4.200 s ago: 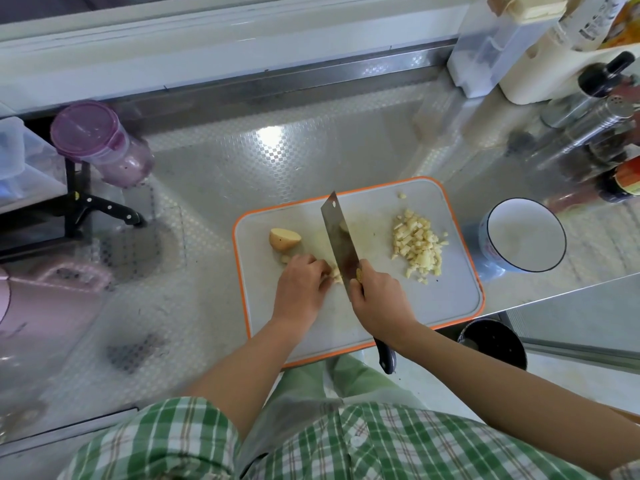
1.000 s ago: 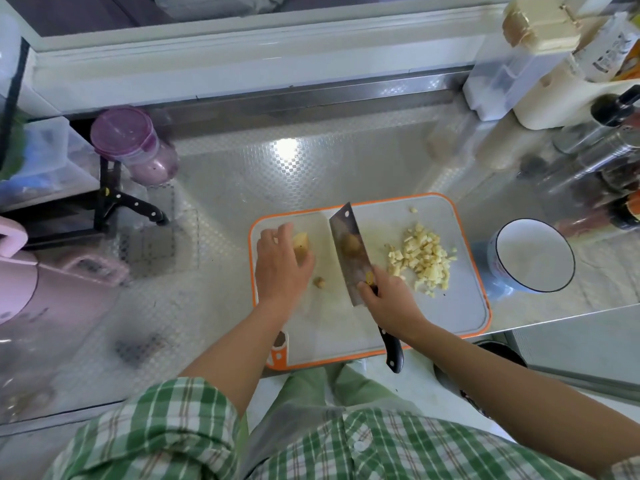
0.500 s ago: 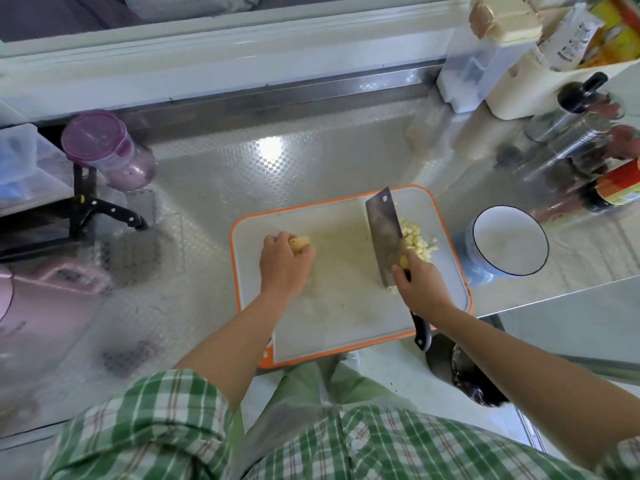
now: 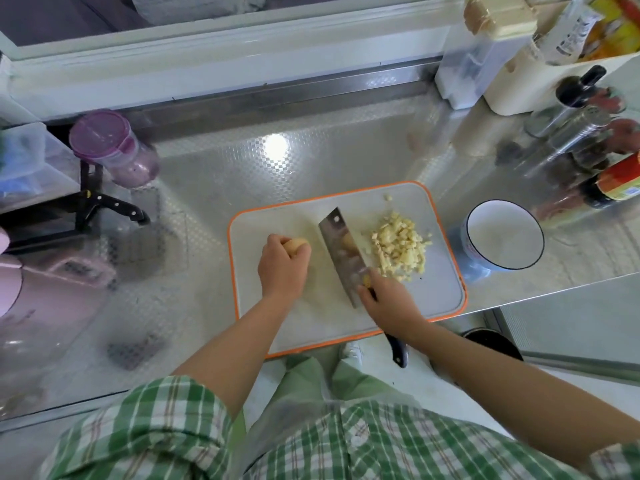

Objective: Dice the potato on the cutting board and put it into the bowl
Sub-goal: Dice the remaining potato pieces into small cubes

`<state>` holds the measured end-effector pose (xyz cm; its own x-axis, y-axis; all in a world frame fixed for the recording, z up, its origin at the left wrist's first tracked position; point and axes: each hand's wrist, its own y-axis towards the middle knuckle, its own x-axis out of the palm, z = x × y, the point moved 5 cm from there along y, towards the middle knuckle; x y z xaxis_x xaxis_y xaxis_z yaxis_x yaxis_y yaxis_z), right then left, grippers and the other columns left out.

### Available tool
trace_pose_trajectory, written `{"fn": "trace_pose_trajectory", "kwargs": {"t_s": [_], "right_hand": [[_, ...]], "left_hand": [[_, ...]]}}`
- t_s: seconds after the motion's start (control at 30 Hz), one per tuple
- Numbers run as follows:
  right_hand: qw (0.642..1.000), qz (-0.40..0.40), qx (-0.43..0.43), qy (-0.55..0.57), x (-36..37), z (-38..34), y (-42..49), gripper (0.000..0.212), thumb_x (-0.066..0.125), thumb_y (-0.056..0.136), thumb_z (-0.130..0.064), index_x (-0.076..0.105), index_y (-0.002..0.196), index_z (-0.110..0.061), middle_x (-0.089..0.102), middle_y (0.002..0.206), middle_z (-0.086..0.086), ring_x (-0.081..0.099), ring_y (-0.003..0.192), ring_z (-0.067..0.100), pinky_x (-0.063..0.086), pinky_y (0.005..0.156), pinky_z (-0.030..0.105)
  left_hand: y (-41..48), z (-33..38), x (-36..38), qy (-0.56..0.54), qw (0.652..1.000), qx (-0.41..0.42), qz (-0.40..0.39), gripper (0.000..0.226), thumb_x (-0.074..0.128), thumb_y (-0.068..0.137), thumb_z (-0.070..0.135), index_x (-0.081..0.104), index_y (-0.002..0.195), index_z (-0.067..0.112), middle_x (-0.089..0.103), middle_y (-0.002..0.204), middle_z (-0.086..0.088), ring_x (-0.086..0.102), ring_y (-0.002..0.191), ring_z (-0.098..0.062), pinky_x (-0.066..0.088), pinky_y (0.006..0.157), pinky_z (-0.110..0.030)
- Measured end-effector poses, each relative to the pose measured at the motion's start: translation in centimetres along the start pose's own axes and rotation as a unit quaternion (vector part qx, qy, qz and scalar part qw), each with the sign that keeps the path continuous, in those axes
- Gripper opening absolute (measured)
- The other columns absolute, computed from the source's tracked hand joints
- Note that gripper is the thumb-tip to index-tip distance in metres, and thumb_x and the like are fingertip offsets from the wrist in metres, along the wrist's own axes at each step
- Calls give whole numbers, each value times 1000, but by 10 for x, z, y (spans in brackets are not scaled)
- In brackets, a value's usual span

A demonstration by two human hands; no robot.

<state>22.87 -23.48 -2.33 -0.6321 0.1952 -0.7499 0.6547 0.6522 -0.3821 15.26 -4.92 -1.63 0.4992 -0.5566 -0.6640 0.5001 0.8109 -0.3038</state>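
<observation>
L hand (image 4: 282, 268) sat on the left part of the cutting board (image 4: 441, 292), fingers curled over the remaining potato chunk (image 4: 298, 244), w/ only its far end showing past the knuckles. R hand (image 4: 389, 303) gripped the cleaver (image 4: 341, 251) where blade meets handle, fingers wrapped round it; the handle's end stuck out past the board's near edge. Blade lay tilted mid-board, between the chunk & the diced pile (image 4: 398, 245), w/ a few bits stuck to it. Pile sat on the board's far-right part, a stray bit farther back. White bowl (image 4: 504, 235) stood on the steel counter (image 4: 242, 161), just right of the board, inside plain white.
</observation>
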Motion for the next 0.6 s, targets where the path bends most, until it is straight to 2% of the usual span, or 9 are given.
{"fn": "trace_pose_trajectory", "kwargs": {"t_s": [0.13, 0.2, 0.27, 0.43, 0.53, 0.6], "right_hand": [[996, 63, 57, -16, -41, 41, 8, 24, 47, 98, -21, 50, 112, -2, 54, 72, 15, 58, 79, 39, 33, 61, 35], [995, 72, 64, -37, -51, 52, 11, 22, 46, 98, -22, 48, 107, -2, 55, 71, 17, 58, 77, 40, 38, 60, 40], [995, 73, 58, -46, -51, 49, 11, 21, 45, 97, -21, 49, 107, -3, 57, 74, 20, 57, 76, 40, 35, 58, 39], [999, 20, 4, -42, -28, 27, 8, 26, 45, 96, -24, 48, 116, -9, 51, 67, 6, 57, 71, 35, 39, 59, 35], [997, 43, 42, -48, -41, 43, 14, 23, 45, 96, -24, 50, 110, -5, 46, 62, 5, 55, 69, 35, 35, 57, 36], [994, 70, 79, -41, -55, 55, 16, 24, 45, 96, -24, 49, 109, -4, 46, 61, 6, 52, 65, 33, 39, 57, 38]], "left_hand": [[-7, 8, 9, 3, 1000, 12, -3, 29, 64, 82, 28, 54, 102, 11, 63, 98, -7, 58, 93, -28, 40, 77, -33], [-10, 14, 13, 6, 1000, 21, -4, 26, 64, 82, 27, 54, 101, 12, 61, 93, -1, 57, 90, -26, 36, 71, -29], [-12, 17, 16, 11, 1000, 28, -6, 25, 63, 82, 26, 54, 101, 12, 60, 91, 0, 57, 89, -25, 33, 69, -27], [-13, 19, 24, 46, 997, 33, -56, 26, 62, 84, 28, 58, 105, 12, 62, 95, -1, 56, 92, -24, 34, 72, -26], [-12, 21, 26, 71, 994, 43, -70, 24, 61, 84, 26, 62, 104, 14, 62, 91, 2, 57, 91, -22, 32, 69, -25], [-12, 23, 28, 83, 992, 57, -77, 22, 62, 84, 26, 64, 103, 14, 64, 93, 0, 57, 90, -21, 32, 68, -24]]}}
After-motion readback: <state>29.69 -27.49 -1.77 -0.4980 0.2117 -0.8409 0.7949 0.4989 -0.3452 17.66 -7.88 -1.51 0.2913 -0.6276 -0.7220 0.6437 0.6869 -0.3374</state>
